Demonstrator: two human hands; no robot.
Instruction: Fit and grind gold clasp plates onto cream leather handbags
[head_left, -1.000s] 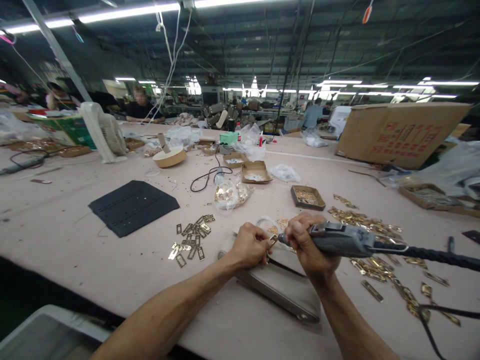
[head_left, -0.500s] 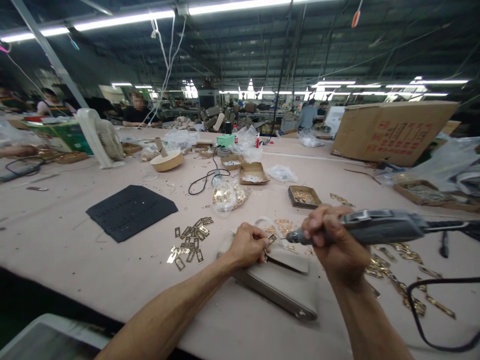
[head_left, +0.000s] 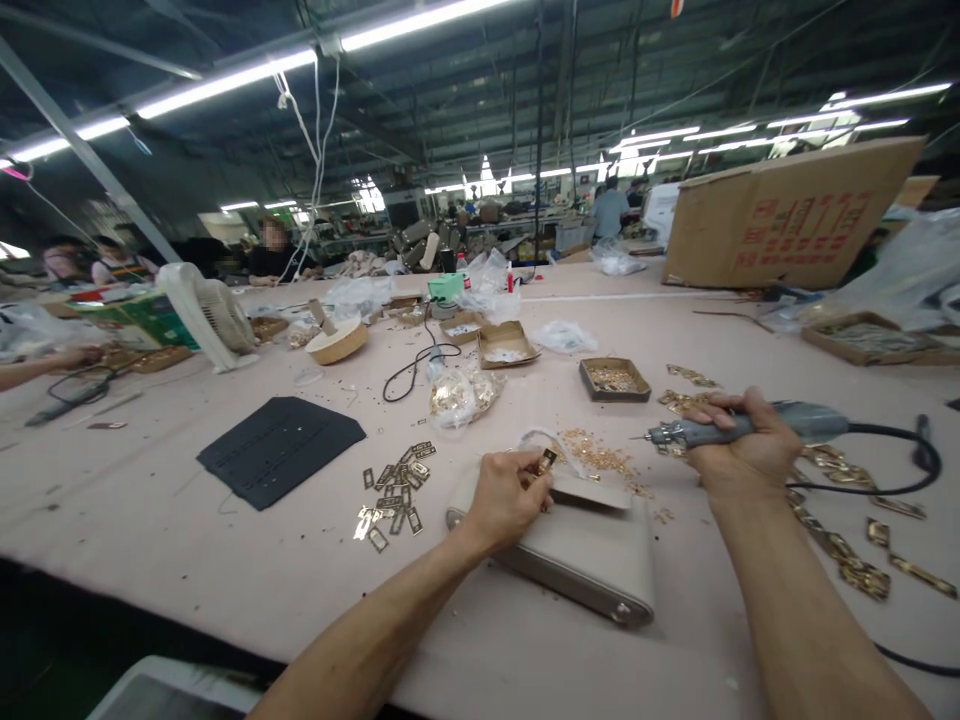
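Our right hand (head_left: 750,445) has drawn the power tool (head_left: 814,422), grip wrapped round it, farther off — so only our left hand (head_left: 506,500), pinching, steadies the gold tag (head_left: 549,458) over the bag (head_left: 592,545).

A: Sources?
B: Overhead tube lights (head_left: 427,22), white; far windows (head_left: 486,180) blown out. Roof (head_left: 465,100) dim.
A: Shadows, glare?
B: Shadows soft on tabletop (head_left: 150,535); sharp glints off metal plates (head_left: 390,503).
A: Sharpness?
B: Left hand (head_left: 514,500) and right hand (head_left: 746,440) legible, fine detail soft; background hazy. Wide-angle stretch toward edges.
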